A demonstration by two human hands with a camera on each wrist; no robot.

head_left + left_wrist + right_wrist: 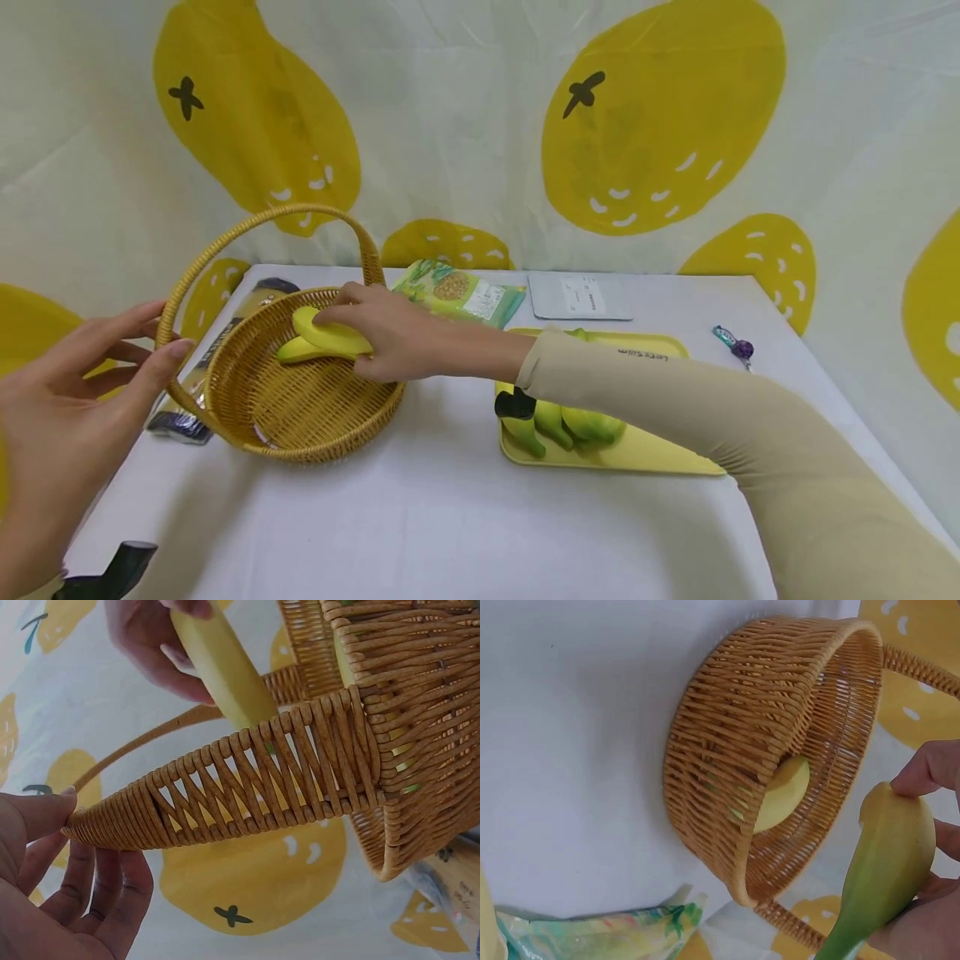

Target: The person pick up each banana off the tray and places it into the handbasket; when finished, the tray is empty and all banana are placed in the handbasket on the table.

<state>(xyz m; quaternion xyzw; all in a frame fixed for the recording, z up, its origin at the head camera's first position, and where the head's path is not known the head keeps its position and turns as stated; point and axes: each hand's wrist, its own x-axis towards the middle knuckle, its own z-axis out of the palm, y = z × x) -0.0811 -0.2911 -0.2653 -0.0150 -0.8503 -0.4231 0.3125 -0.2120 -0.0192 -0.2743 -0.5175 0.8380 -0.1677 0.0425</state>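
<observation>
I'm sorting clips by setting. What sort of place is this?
Probably a staged tabletop set, not a real kitchen: a lemon-print curtain backs a white-covered table holding a wicker basket and a yellow tray of bananas.

No legible text; only blurred small print on the beige sleeve (pixel 643 355).

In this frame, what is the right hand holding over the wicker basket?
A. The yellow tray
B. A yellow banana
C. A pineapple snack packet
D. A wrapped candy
B. The right hand grips a yellow banana over the wicker basket, where another banana already lies; the left hand touches the basket's handle.
</observation>
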